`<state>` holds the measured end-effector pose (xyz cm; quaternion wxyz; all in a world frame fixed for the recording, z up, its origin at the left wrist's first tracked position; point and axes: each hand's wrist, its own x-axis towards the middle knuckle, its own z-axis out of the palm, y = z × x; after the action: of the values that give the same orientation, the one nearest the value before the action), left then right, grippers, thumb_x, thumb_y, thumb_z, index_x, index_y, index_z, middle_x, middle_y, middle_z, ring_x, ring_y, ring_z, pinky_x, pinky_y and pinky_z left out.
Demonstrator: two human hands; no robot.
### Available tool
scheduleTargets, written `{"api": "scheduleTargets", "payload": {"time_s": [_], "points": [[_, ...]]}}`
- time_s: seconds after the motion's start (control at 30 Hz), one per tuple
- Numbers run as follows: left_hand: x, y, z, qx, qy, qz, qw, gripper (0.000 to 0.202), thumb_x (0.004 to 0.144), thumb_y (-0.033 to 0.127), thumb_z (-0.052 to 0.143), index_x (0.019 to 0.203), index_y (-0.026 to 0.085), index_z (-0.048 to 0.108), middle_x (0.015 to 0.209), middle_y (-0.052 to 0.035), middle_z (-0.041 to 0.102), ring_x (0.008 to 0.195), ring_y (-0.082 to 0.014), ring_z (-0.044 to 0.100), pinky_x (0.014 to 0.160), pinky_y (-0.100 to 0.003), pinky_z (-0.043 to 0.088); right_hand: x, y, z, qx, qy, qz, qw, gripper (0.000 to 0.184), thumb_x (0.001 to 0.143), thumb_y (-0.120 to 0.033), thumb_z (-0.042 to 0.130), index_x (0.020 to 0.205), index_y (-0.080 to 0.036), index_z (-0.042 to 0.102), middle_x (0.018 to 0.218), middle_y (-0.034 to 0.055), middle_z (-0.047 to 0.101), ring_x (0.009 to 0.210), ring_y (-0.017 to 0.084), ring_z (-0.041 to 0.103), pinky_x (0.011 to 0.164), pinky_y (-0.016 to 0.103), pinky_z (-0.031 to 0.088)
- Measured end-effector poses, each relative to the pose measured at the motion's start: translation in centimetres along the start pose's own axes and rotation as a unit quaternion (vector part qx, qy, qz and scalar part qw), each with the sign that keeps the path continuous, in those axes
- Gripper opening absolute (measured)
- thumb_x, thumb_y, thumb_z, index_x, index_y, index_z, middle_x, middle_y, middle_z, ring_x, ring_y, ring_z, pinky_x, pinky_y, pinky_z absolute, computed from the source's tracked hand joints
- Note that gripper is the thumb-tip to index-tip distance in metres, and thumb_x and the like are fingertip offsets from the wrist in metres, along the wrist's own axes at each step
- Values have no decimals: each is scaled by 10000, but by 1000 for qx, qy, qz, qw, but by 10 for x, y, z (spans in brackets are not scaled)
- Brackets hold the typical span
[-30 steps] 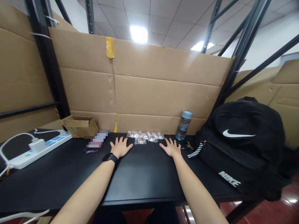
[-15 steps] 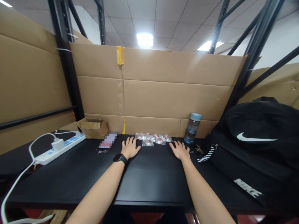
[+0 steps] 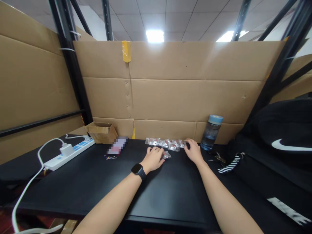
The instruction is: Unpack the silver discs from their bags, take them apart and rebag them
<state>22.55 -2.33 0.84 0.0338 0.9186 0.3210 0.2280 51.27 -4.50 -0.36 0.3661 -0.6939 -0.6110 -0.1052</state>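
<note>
A row of small clear packets (image 3: 165, 143) with red and white contents lies at the back of the black table (image 3: 97, 182), against the cardboard wall. My left hand (image 3: 153, 159), a black watch on its wrist, has its fingers curled over one packet (image 3: 167, 155) that lies apart from the row, nearer to me. My right hand (image 3: 193, 151) rests flat on the table. Its loosely stretched fingers touch the right end of the row and hold nothing.
A clear water bottle (image 3: 211, 133) with a blue cap stands right of the packets, with keys (image 3: 219, 157) beside it and a black backpack (image 3: 280, 152) further right. At the left are a small open cardboard box (image 3: 101, 132), a white power strip (image 3: 68, 153) and a blurred card (image 3: 117, 146).
Both hands lay flat and spread on the table before. They have reached forward to the packets. The left fingers have curled over one packet, which now lies nearer than the row. The view shifted right.
</note>
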Motion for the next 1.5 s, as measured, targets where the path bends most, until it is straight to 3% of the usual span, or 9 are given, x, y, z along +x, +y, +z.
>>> {"api": "scheduleTargets", "payload": {"time_s": [0.1, 0.23, 0.33, 0.57, 0.73, 0.87, 1.03, 1.17, 1.5], "points": [[-2, 3, -4, -19, -4, 5, 1000, 176, 938, 329, 521, 1084, 246, 576, 1088, -56, 696, 1122, -250, 557, 976, -460, 295, 1, -24, -8, 103, -51, -84, 990, 248, 861, -306, 568, 1063, -221, 683, 1170, 98, 670, 1110, 259, 603, 996, 410, 433], [-4, 0, -11, -39, 2, -16, 999, 245, 998, 356, 416, 1133, 271, 602, 1107, -45, 708, 1100, -237, 573, 984, -462, 267, -11, -62, -16, 210, -228, -184, 933, 261, 842, -377, 661, 1058, -239, 709, 1093, 56, 706, 1018, 223, 640, 919, 340, 476], [-6, -2, -15, -44, -23, -5, 999, 294, 928, 477, 536, 1114, 275, 641, 1058, -48, 716, 1081, -261, 574, 977, -456, 267, -18, -75, -15, 215, -295, -211, 907, 335, 761, -354, 758, 1071, -233, 721, 1042, 47, 721, 951, 214, 648, 870, 322, 490], [-6, -4, -7, -75, -21, -18, 997, 324, 846, 316, 580, 1165, 277, 611, 1043, -38, 710, 1035, -247, 605, 948, -417, 308, -21, -78, -8, 231, -275, -164, 919, 228, 854, -355, 668, 1019, -223, 752, 956, 46, 757, 871, 207, 671, 795, 311, 490], [-3, -9, 2, -98, -5, -71, 993, 581, 751, 301, 650, 1311, 290, 494, 1172, -71, 668, 1114, -289, 589, 948, -426, 343, -18, -81, -7, 237, -221, -149, 934, 292, 922, -416, 562, 873, -234, 785, 848, 37, 763, 767, 215, 660, 740, 323, 473], [-1, -12, 6, -119, 33, -121, 985, 687, 717, 319, 710, 1333, 253, 412, 1183, -101, 658, 1122, -312, 602, 957, -449, 359, -14, -76, -2, 293, -160, -39, 942, 384, 879, -501, 596, 700, -201, 754, 618, 19, 678, 589, 186, 574, 597, 295, 414], [5, -19, 4, -203, 145, -154, 956, 347, 780, 292, 680, 1066, 231, 493, 1017, -51, 694, 1005, -235, 655, 921, -376, 433, -13, -76, 4, 490, -111, 164, 849, 380, 745, -540, 745, 756, -161, 735, 615, 38, 669, 575, 164, 577, 588, 292, 426], [8, -26, 3, -284, 188, -120, 933, 86, 834, 264, 617, 866, 227, 546, 937, -8, 691, 956, -186, 661, 919, -321, 467, -15, -82, 3, 592, -122, 210, 769, 375, 672, -490, 834, 789, -160, 700, 698, 31, 674, 633, 137, 615, 636, 273, 468], [6, -19, -10, -275, 306, -139, 901, 155, 804, 300, 687, 707, 208, 609, 1060, -47, 671, 1067, -223, 631, 1016, -373, 457, -17, -89, -2, 615, -142, 226, 742, 408, 654, -458, 856, 871, -191, 636, 774, 17, 669, 674, 143, 655, 606, 248, 470]]}}
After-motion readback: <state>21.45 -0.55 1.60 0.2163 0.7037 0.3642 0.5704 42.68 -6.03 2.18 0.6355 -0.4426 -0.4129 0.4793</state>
